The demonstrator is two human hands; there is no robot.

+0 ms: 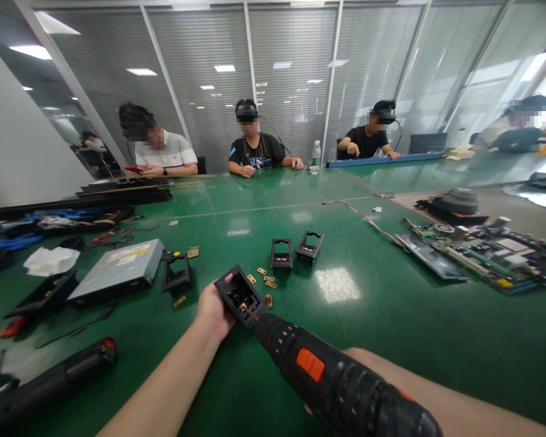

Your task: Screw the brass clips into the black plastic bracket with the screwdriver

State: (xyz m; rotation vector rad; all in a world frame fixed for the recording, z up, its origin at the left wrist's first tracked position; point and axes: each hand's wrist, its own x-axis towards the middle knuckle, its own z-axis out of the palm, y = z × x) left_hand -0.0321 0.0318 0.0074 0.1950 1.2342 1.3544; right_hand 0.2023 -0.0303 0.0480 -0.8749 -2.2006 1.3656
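My left hand [212,311] grips a black plastic frame [236,285] by its left side, tilted above the table. A cordless drill [332,376], black with orange switches, is in my right hand [357,357], which is mostly hidden behind it. The drill's bit [251,313] reaches into the frame's lower end, beside a small brass piece [243,308]. Whether the bit sits on a screw I cannot make out. Several loose brass plates [269,280] lie just beyond the frame. Two similar black frames [281,255] [309,247] stand farther off, with brass pieces inside.
Another black frame [176,273] stands left, near a silver disc drive [118,273]. A second black tool [50,382] lies at the lower left. Circuit boards [505,249] are on the right. Several people sit across the green table [236,209], with a water bottle [316,155].
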